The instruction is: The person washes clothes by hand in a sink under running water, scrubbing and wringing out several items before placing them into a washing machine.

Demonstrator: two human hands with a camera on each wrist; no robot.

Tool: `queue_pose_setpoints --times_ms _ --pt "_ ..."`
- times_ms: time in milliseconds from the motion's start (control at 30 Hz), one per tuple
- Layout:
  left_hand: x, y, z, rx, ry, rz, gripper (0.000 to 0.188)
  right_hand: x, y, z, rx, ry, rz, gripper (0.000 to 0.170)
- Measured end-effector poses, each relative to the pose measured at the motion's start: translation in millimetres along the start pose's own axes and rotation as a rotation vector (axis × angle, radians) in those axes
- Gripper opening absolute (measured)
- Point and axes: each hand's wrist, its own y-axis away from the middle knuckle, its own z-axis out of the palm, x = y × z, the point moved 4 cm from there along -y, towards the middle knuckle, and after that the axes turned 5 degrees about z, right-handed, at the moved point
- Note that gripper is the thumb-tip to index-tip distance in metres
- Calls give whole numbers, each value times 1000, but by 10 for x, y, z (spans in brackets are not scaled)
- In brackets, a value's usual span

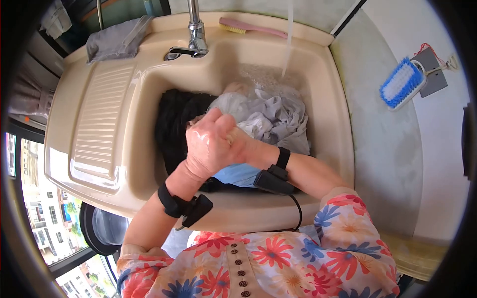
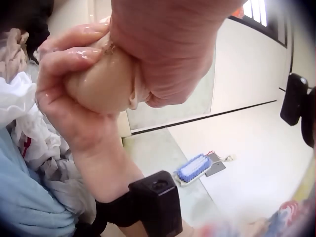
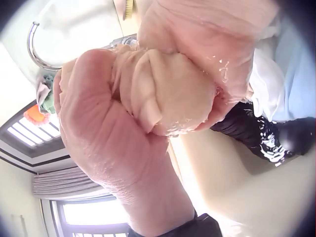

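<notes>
Above the sink, both hands grip one wet beige cloth [image 3: 175, 89], bunched and twisted between them. My left hand [image 1: 206, 141] wraps around one end, knuckles up in the head view. The fingers of my right hand [image 2: 69, 84] curl around the other end, a rounded bulge of cloth showing in the left wrist view. Water glistens on the skin and fabric. Below the hands lie a black garment [image 1: 176, 109], light grey cloth [image 1: 288, 119], white cloth [image 2: 17, 98] and a light blue cloth [image 1: 236, 175].
A water stream [image 1: 288, 44] falls into the beige sink [image 1: 325, 99] at the back right. Behind are a faucet [image 1: 196, 37], a pink brush [image 1: 253, 28] and a folded grey cloth [image 1: 117, 39]. A ribbed drainboard [image 1: 102, 121] lies left; a blue-white brush [image 1: 402, 83] hangs right.
</notes>
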Motion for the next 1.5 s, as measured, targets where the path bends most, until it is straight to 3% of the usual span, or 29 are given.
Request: queue_pose_setpoints --times_ms 67,167,200,267,333,400,533,667,733,800,867,967,1067,1133,1200,1333,1400,1433,1467,1500 --pt "-145 39 -31 -17 -19 -18 26 135 4 0 69 -817 503 21" --pt "-517 173 -196 -115 279 -251 48 157 -110 -117 161 -893 616 29" --pt "-586 214 -282 -102 279 -256 48 86 -142 -118 153 -883 623 29" --pt "-766 354 -413 -85 761 -536 38 -225 -169 -139 165 -659 527 38" --pt "-853 426 -736 89 1015 -654 29 -478 -164 -47 113 -270 521 46" --pt "-1030 585 -1175 238 979 -637 30 -441 -197 55 108 4 502 49" --pt "-1470 1356 -2354 686 984 -570 31 -237 -205 276 76 2 734 41" --pt "-1672 2843 -3402 1016 894 -583 38 -70 -217 388 62 37 797 31" --pt "-1752 3746 -3581 1161 732 -712 44 -22 -256 440 63 77 846 29" --pt "-1803 4636 -3503 1226 623 -868 50 28 -338 483 83 113 890 27" --pt "-1849 5464 -3100 1285 625 -1024 38 68 -405 426 135 182 958 25" --pt "-1828 6547 -2291 1368 493 -1489 30 126 -491 418 152 190 1009 24" --pt "-1766 7420 -1456 1413 546 -1773 27 168 -496 494 181 210 1047 23" --pt "-1751 7496 -1112 1456 642 -2006 24 136 -480 509 245 250 1060 23" --pt "-2036 7618 -743 1583 731 -2023 24 131 -461 495 280 274 1063 23" --pt "-3482 7336 -302 1398 1024 -1612 17 107 -370 447 323 283 1023 24" --pt "-4347 6932 -305 1050 1964 -819 25 7 -278 390 354 301 977 26" --pt "-4233 5958 -828 1162 1577 -940 32 -27 -257 360 378 313 935 29" --pt "-4417 6273 -688 1163 1437 -887 33 -151 -262 390 456 352 946 32" --pt "-4408 6368 -732 1072 1537 -872 33 -226 -213 307 502 376 922 35"
